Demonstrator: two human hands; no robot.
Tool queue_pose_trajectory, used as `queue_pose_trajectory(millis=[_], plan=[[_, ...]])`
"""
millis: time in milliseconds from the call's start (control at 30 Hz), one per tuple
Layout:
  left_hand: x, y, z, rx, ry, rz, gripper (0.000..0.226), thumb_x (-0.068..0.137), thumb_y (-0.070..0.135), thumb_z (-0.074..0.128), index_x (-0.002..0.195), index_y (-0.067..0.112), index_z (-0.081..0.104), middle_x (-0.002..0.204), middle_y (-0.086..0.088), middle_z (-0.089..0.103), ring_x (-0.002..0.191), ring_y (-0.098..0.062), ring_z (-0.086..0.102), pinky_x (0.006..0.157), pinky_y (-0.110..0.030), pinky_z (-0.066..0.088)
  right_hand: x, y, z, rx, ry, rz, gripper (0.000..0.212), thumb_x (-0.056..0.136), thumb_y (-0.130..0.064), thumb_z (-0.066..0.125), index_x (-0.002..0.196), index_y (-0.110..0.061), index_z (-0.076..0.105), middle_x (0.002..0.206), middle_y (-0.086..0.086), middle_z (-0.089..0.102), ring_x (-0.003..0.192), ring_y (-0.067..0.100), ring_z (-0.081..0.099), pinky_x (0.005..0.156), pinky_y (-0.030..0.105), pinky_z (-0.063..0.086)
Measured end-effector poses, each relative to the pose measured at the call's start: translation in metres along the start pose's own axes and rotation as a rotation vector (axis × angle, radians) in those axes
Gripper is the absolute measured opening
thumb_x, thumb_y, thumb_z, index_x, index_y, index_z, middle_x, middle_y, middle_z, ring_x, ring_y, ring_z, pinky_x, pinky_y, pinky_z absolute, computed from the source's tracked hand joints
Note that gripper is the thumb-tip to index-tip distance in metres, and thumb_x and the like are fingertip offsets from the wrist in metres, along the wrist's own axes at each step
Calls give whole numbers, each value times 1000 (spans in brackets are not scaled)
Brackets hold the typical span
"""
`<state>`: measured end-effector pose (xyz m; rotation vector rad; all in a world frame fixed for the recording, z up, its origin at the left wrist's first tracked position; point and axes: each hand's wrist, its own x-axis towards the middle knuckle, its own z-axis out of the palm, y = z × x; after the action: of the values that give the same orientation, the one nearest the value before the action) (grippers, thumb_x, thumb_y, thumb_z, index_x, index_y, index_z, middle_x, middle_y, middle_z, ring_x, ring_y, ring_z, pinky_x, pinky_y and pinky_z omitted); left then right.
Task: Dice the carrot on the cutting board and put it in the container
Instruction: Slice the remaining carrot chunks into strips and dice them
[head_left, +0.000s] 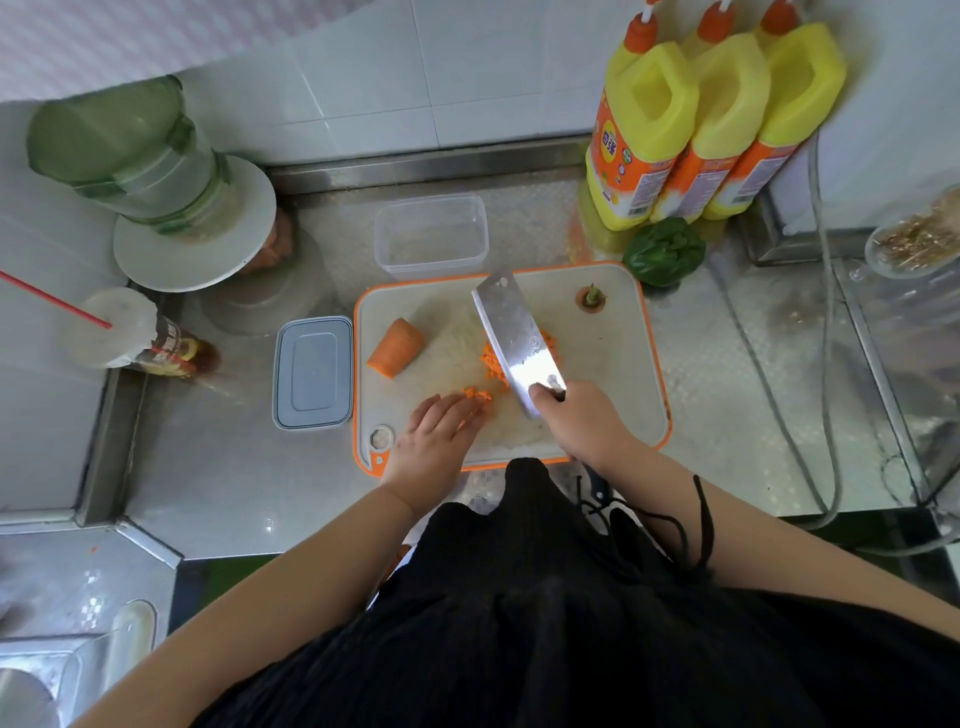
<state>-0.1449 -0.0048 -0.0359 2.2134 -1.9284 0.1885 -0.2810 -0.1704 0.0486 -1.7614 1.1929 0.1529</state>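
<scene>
Right hand (582, 421) grips cleaver (511, 332) over diced carrot (493, 364); left hand (436, 436) flat on cutting board (613, 364)

The yellow bottles (644, 140) carried orange labels (621, 171) with print too blurred to read, perhaps Chinese characters; the small bottle's label (176, 348) was equally illegible.

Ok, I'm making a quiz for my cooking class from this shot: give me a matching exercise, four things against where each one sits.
Things:
1. clear plastic container
2. uncut orange carrot chunk
3. grey-blue rectangular lid
4. green bell pepper

Places:
A. on the counter, left of the orange-rimmed cutting board
B. beside the yellow bottles
C. behind the board's far edge
D. on the board's left part

Pairs: 1-C, 2-D, 3-A, 4-B
</scene>
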Motion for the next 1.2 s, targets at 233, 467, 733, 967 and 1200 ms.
queue_pose_trajectory(millis=[233, 467, 733, 967, 1200], plan=[[36, 2, -30, -468, 152, -564, 9, 86, 15, 68, 90, 18, 75, 83, 7, 69, 87, -23, 59, 81, -39, 46, 7, 14, -2, -68, 12, -46, 30, 85, -17, 50, 62, -13, 31, 58, 1, 32, 56, 18, 31, 55, 32, 27], [42, -16, -48, -603, 370, -912, 27, 93, 31, 60, 78, 10, 64, 79, 6, 59, 87, -26, 52, 77, -38, 42, 5, 17, 1, -449, -202, -193, 34, 93, -38, 47, 76, -9, 52, 69, 5, 51, 65, 23, 49, 59, 34, 37], [47, -43, -47, -523, 449, -1063, 27, 100, 21, 47, 119, 6, 60, 117, -8, 60, 109, -26, 48, 94, -28, 34, 9, 12, 25, -663, -290, -263, 34, 94, -35, 44, 69, -13, 45, 68, 3, 47, 70, 25, 49, 59, 31, 33], [47, -44, -38, -484, 296, -1048, 21, 99, 19, 50, 115, 11, 62, 126, -8, 55, 118, -31, 41, 92, -27, 27, 29, 23, 5, -522, -119, -116, 39, 96, -38, 43, 64, -17, 38, 61, 1, 41, 55, 16, 40, 49, 29, 28], [49, -43, -36, -437, 159, -1079, 26, 99, 24, 49, 122, 15, 59, 135, -7, 48, 124, -30, 36, 97, -38, 32, 37, 30, -5, -442, 39, -20, 39, 96, -38, 41, 62, -20, 34, 62, 1, 41, 56, 16, 40, 48, 29, 25]])
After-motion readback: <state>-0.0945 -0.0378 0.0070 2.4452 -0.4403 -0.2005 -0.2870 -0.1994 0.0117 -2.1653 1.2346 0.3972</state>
